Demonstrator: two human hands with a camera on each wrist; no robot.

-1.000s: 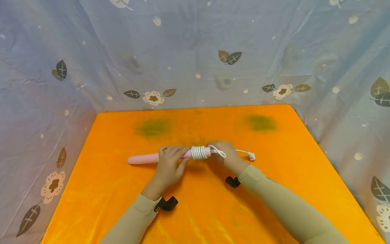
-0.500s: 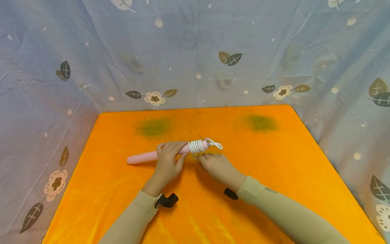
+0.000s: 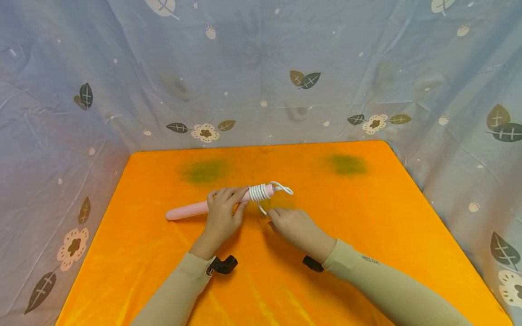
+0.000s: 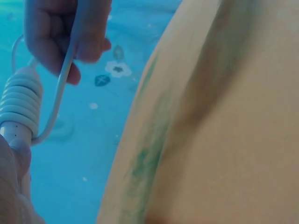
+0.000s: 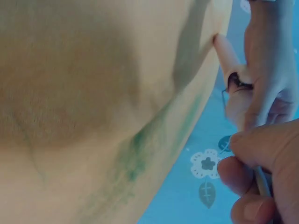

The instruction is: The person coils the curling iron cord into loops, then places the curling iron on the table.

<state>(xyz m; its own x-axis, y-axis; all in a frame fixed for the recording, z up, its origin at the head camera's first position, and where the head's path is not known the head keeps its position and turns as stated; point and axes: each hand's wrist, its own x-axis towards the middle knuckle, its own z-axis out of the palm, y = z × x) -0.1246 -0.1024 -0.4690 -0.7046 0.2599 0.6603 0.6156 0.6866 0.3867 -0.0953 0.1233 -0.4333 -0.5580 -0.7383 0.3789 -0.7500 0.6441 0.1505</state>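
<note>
A slim pink hair iron (image 3: 185, 211) lies slanted across the middle in the head view, its rounded tip at the left. My left hand (image 3: 222, 215) grips it near mid-length, thumb on the near side. White cord (image 3: 258, 192) is coiled several times round the handle end, and a small loop sticks out past that end. From the coils one strand runs toward me to my right hand (image 3: 297, 228), which pinches it between thumb and fingers. The left wrist view shows this strand (image 4: 58, 98) curving up to the pinch. The plug is hidden.
An orange cloth-covered table (image 3: 346, 271) with dark green smudges lies under the hands. Pale blue patterned curtain (image 3: 261, 68) hangs close behind it and on both sides. Black wrist-camera mounts (image 3: 224, 265) stick out at both cuffs.
My right hand has come round from beyond the handle's right end to its near side, pulling the cord strand. The handle end has tipped up slightly, and the plug has gone out of sight.
</note>
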